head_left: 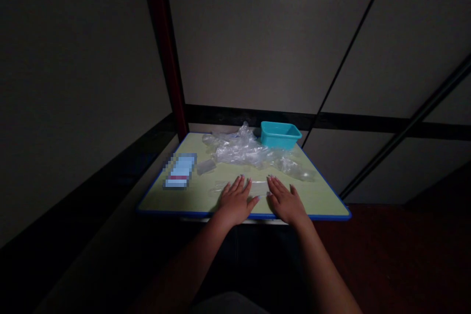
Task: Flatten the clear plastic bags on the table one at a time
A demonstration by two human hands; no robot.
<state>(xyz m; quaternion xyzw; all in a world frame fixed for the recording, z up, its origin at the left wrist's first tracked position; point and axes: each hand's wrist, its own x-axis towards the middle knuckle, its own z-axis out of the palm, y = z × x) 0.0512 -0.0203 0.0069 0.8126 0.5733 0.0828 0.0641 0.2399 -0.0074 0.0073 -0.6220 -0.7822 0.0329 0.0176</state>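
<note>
A clear plastic bag (260,187) lies flat on the light green table (176,202) near its front edge. My left hand (237,202) rests palm down on the bag, fingers spread. To its right, my right hand (286,200) also lies flat with its fingers apart, touching the bag's right part. The two hands are a short way apart and partly cover the bag. Just beyond them sits a loose heap of crumpled clear plastic (241,149), stretching toward the right side of the table.
A turquoise basket (280,137) stands at the back right of the table. A small greyish, translucent piece (206,167) lies left of the heap. Farther left is a pixelated, bright phone-like object (181,170). A wall rises behind the table.
</note>
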